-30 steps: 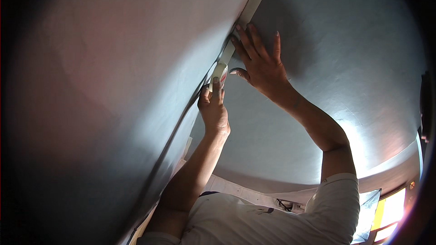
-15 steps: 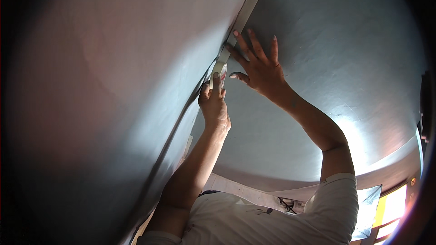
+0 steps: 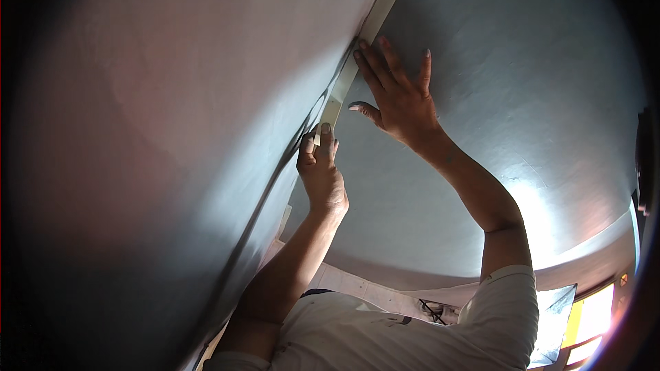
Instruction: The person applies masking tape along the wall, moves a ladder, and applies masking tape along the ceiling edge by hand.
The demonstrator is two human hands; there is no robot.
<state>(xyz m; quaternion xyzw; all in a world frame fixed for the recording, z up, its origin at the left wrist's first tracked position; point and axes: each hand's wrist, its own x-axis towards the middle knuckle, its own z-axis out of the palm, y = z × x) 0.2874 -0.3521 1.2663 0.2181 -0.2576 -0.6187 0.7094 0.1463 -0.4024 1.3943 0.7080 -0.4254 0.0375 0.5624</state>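
A strip of pale masking tape runs along the corner where the left surface meets the grey-blue surface. My left hand is closed on the tape roll at the lower end of this strip; its thumb and fingers cover most of the roll. A short yellowish length of tape stretches up from that hand. Higher up, my right hand has its fingers spread, with fingertips laid against the strip. Its thumb points left, apart from the tape, and the thumb's tip is darkened.
The pinkish-grey surface fills the left side, and the smooth grey-blue surface spreads to the right. A bright window with yellow parts lies at the lower right. A dark object stands at the right rim.
My left hand has dropped slightly, and the roll, plainly seen before, is now mostly covered by its fingers. The right hand's fingers have come closer together and shifted slightly right along the strip.
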